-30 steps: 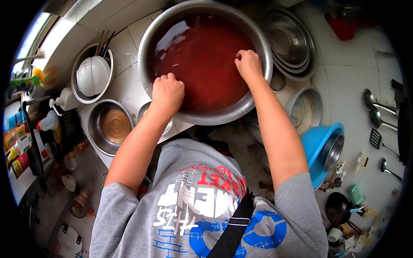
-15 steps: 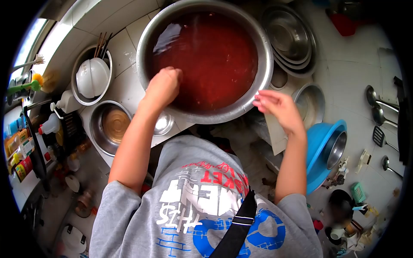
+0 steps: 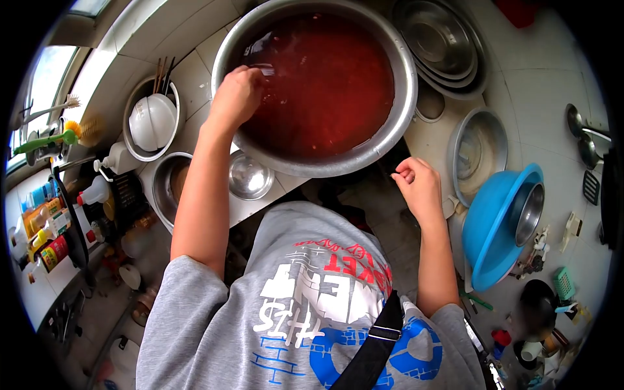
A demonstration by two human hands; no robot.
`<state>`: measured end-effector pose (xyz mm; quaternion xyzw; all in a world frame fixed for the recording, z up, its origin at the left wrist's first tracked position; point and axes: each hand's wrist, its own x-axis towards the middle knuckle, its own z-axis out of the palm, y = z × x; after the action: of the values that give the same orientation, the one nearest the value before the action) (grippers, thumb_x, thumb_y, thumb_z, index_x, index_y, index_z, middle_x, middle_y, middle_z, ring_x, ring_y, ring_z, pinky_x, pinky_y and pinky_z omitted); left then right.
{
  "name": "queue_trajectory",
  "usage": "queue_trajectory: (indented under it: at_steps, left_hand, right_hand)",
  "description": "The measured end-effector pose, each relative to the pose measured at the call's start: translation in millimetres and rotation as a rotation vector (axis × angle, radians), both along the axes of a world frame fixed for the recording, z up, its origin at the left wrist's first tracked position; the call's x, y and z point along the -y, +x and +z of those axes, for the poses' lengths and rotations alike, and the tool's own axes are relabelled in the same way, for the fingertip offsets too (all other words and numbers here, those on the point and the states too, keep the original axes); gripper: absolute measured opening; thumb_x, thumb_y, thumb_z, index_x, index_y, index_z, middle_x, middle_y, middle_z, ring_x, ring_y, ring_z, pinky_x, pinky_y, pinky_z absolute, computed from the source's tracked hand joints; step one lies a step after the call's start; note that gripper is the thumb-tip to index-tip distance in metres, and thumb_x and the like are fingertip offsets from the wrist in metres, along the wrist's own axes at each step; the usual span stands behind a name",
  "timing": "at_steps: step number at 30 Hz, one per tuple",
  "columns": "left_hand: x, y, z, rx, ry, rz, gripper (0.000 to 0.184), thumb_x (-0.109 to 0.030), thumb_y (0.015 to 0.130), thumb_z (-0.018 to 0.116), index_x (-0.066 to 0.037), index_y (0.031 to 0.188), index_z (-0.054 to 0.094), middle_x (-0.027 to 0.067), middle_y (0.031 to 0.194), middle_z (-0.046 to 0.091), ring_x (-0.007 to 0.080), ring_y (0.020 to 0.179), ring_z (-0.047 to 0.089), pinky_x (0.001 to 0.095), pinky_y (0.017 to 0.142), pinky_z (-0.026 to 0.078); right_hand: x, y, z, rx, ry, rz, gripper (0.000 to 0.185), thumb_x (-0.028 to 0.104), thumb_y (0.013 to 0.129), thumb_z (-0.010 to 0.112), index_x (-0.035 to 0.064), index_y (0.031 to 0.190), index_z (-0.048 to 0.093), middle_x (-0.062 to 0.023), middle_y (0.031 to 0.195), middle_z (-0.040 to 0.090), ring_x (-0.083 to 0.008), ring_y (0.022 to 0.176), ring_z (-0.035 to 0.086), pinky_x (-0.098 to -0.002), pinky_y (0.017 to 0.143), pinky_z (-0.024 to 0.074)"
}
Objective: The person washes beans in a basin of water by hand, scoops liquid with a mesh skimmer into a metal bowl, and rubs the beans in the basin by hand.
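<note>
A large metal basin (image 3: 311,168) holds reddish liquid (image 3: 331,91) with small bits floating in it. Over the liquid near the basin's left wall is my left hand (image 3: 238,96), its fingers drawn together and pointing down. The fingertips are partly hidden, and whatever they may grip cannot be made out. My right hand (image 3: 419,186) hangs apart from the basin, below its lower right rim. Thumb and fingers are pinched there, with a tiny dark spot at the tips that is too small to name.
Left of the basin are a shiny steel bowl (image 3: 251,184), a deeper steel bowl (image 3: 162,190) and a pot (image 3: 177,110) holding white bowls and chopsticks. Stacked steel basins (image 3: 437,40), another metal basin (image 3: 500,146) and a blue basin (image 3: 487,227) stand to the right.
My right hand has come away from the basin's rim, down and to the right, its fingers now pinched. My left hand has shifted up and left. The whole view has moved slightly.
</note>
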<state>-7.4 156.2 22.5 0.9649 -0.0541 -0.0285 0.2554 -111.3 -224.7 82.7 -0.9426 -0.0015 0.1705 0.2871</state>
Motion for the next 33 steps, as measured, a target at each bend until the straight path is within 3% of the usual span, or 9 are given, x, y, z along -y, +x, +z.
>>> queue_trajectory:
  at_steps: [7,11,14,17,20,23,25,27,33]
  left_hand:
    - [9.4,-0.6,-18.7,-0.088,0.251,-0.024,0.033,-0.009,0.086,0.06,-0.009,0.119,0.066,0.0204,0.12,0.06,0.0394,0.11,0.061,0.0468,0.093,0.052]
    - [15.2,-6.6,-38.1,-0.129,0.291,-0.116,0.021,-0.004,0.088,0.05,0.0,0.098,0.068,0.022,0.109,0.064,0.0378,0.102,0.065,0.045,0.087,0.055]
    - [16.5,-10.6,-47.5,-0.096,0.235,-0.075,0.016,-0.003,0.086,0.052,0.001,0.088,0.067,0.0225,0.101,0.066,0.0374,0.096,0.067,0.0453,0.084,0.056]
    - [13.9,-12.6,-49.9,-0.097,0.214,-0.093,0.014,-0.002,0.083,0.054,0.001,0.084,0.068,0.0219,0.09,0.069,0.0392,0.086,0.069,0.0464,0.078,0.058]
    - [19.8,-16.5,-26.7,-0.193,0.257,-0.047,0.014,-0.012,0.085,0.061,0.0,0.086,0.069,0.0204,0.088,0.071,0.0402,0.083,0.069,0.0476,0.076,0.057]
    - [25.0,-22.3,-20.4,-0.266,0.313,-0.031,0.019,-0.02,0.085,0.067,-0.001,0.088,0.07,0.0206,0.087,0.071,0.0397,0.083,0.069,0.048,0.075,0.057]
    - [25.3,-25.2,-26.2,-0.294,0.342,-0.043,0.021,-0.022,0.085,0.068,-0.002,0.091,0.069,0.0215,0.086,0.07,0.0386,0.081,0.07,0.0481,0.074,0.058]
    - [25.0,-30.2,-30.2,-0.209,0.334,-0.033,0.018,-0.015,0.088,0.057,-0.004,0.085,0.07,0.0198,0.082,0.071,0.0382,0.078,0.071,0.048,0.07,0.058]
    - [24.3,-16.2,-29.8,-0.179,0.16,0.042,0.014,-0.004,0.089,0.051,0.0,0.097,0.062,0.0229,0.101,0.065,0.039,0.092,0.069,0.0471,0.078,0.057]
  right_hand:
    - [7.2,-2.3,-3.0,0.162,0.147,0.027,0.014,-0.002,0.085,0.066,-0.001,0.098,0.068,-0.0143,0.09,0.068,-0.0262,0.078,0.068,-0.036,0.07,0.0533]
    - [-2.2,29.1,18.8,0.227,0.184,-0.075,0.015,-0.001,0.086,0.065,-0.0012,0.101,0.068,-0.0143,0.093,0.068,-0.0282,0.08,0.068,-0.0369,0.071,0.0534]
    - [-5.3,67.7,3.9,0.337,0.176,0.064,0.018,0.0,0.085,0.067,0.0,0.102,0.068,-0.0141,0.097,0.068,-0.0286,0.086,0.068,-0.0389,0.075,0.0537]
    - [-21.7,101.9,-27.1,0.467,0.036,0.27,0.014,0.002,0.086,0.063,0.0005,0.099,0.069,-0.0148,0.098,0.068,-0.0296,0.091,0.067,-0.0414,0.079,0.054]
    - [-36.7,120.2,-60.0,0.457,-0.368,0.554,0.013,0.005,0.089,0.058,0.0014,0.092,0.07,-0.0161,0.098,0.067,-0.0323,0.094,0.066,-0.0434,0.083,0.0539]
    - [-53.0,125.3,-83.6,0.255,-0.556,0.587,0.019,0.006,0.089,0.053,0.0017,0.086,0.071,-0.0168,0.095,0.069,-0.0371,0.09,0.067,-0.0456,0.081,0.0553]
    - [-64.1,130.9,-81.1,0.028,-0.518,0.527,0.018,0.006,0.088,0.054,0.0017,0.087,0.071,-0.0176,0.098,0.07,-0.0382,0.094,0.067,-0.0466,0.083,0.0554]
    - [-69.6,138.0,-81.6,-0.172,-0.434,0.478,0.017,0.007,0.087,0.058,0.0028,0.094,0.072,-0.0202,0.106,0.069,-0.0391,0.102,0.066,-0.0476,0.087,0.0544]
    - [-74.1,169.1,-85.1,0.291,-0.177,0.259,0.033,0.014,0.086,0.068,0.0051,0.118,0.065,-0.0203,0.118,0.062,-0.0397,0.109,0.061,-0.0456,0.094,0.051]
